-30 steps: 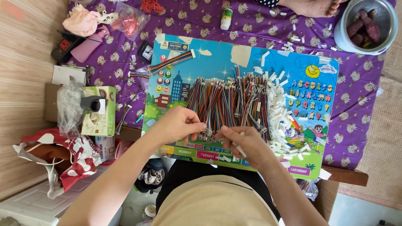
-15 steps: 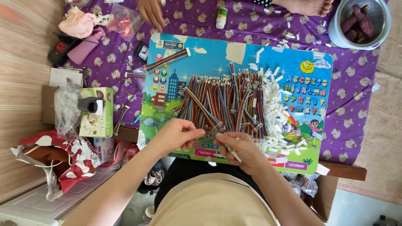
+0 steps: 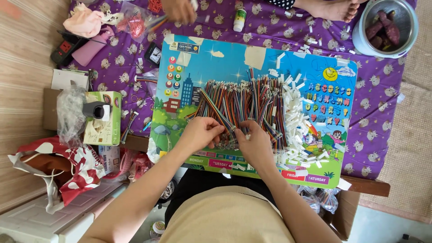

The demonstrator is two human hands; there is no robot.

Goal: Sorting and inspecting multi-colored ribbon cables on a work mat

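Head view: the left hand (image 3: 203, 133) and right hand (image 3: 254, 143) meet at the near edge of a spread of multicoloured ribbon wire bundles (image 3: 240, 108), fingers curled and pinching the connector ends at about 6 o'clock of the pile, probably so one bundle can be teased apart. The wires lie across a colourful illustrated children's play board (image 3: 189, 67) on the tabletop. White cut plastic strips (image 3: 294, 121) crowd the 3 o'clock side; open board shows at 9 o'clock. Another person's hand (image 3: 179, 10) works at 12 o'clock.
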